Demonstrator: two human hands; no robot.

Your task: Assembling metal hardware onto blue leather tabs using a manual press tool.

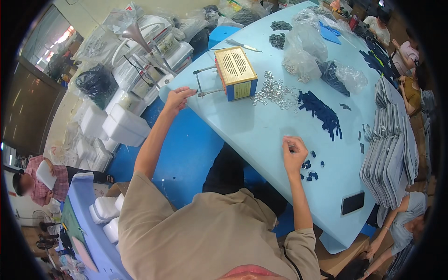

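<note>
My left hand (178, 99) is closed in a pinch at the table's left edge, close to a metal rod frame (199, 84). What its fingertips hold is too small to make out. That frame sticks out from a box-shaped device (235, 70) with a slotted wooden top and blue sides. Over the near part of the table, my right hand (295, 151) is curled closed, its contents hidden. Small folded dark pieces (310, 176) lie beside and below it. Farther off are a pile of shiny metal rings or buckles (275, 93) and a heap of dark blue strap pieces (321, 112).
A phone (353, 203) lies on the light blue table (261, 135) near its right corner. Stacked grey flat pieces (387, 149) stand along the right edge. Plastic bags (305, 49) sit at the back. White foam blocks (125, 123) fill the left. Other people work at the right.
</note>
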